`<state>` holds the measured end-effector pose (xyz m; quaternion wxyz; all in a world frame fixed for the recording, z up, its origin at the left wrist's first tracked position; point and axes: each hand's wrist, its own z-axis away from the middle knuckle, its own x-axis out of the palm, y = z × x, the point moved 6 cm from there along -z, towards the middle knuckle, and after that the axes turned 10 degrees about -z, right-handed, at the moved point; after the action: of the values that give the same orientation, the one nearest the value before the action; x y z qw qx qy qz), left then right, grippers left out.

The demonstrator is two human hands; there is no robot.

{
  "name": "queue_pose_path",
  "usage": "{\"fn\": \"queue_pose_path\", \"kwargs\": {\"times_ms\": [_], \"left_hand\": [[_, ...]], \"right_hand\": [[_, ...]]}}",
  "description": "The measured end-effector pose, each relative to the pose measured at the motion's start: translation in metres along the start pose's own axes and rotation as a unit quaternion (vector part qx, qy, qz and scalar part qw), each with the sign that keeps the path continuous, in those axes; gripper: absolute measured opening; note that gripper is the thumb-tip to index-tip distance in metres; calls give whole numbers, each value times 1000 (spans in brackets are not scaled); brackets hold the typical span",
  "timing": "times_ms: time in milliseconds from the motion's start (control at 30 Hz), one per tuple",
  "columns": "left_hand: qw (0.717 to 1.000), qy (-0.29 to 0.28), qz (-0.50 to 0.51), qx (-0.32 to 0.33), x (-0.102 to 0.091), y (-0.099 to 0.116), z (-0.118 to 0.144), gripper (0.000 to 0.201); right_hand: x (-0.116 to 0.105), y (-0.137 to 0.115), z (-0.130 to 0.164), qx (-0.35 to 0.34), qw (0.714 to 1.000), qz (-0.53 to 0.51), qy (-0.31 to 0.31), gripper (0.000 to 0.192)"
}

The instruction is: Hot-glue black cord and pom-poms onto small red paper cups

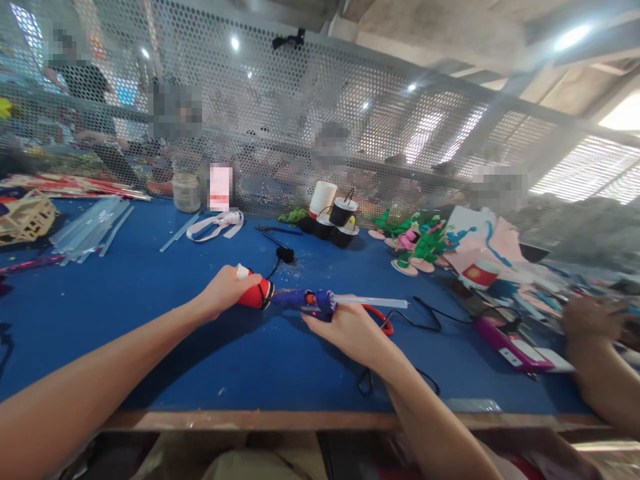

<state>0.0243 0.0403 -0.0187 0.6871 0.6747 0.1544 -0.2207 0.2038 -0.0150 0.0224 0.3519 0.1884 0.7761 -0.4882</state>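
Note:
My left hand (pixel 225 290) grips a small red cup-shaped craft piece (pixel 255 295) lying on its side on the blue table (pixel 150 320). My right hand (pixel 350 327) holds a blue glue gun (pixel 305 299) whose nozzle points left and touches the red piece. A clear glue stick (pixel 370 302) juts out of the gun's back to the right. The gun's black cord (pixel 425 317) trails off to the right across the table.
Clear glue sticks (pixel 90 227) lie at the far left, a white strap (pixel 215 223) and a jar (pixel 186 192) behind. Black cups (pixel 340 220) and green foam crafts (pixel 420 243) stand at the back. Another person's hand (pixel 590 320) and a pink device (pixel 505 340) are at the right. A perforated metal screen (pixel 350 120) closes the back.

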Motion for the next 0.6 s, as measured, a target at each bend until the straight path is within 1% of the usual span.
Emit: {"fn": "queue_pose_path", "kwargs": {"times_ms": [167,233,367,433,533,600], "left_hand": [[1000,9,0,-2,-1,1,0,30],[1000,9,-2,-5,-1,1,0,30],[1000,10,0,-14,-1,2,1,29],[1000,12,-3,-10,-1,2,1,28],[1000,10,-6,0,-1,1,1,29],[1000,7,-11,3,-1,0,0,29]], "right_hand": [[2,-2,0,-33,999,25,-1,18],[2,-1,0,-34,999,30,-1,18],[0,1,1,-18,1000,12,15,19],[0,2,1,-8,1000,8,7,19],[2,6,1,34,999,-15,-14,19],[0,9,0,63,997,-35,-6,21]]}}
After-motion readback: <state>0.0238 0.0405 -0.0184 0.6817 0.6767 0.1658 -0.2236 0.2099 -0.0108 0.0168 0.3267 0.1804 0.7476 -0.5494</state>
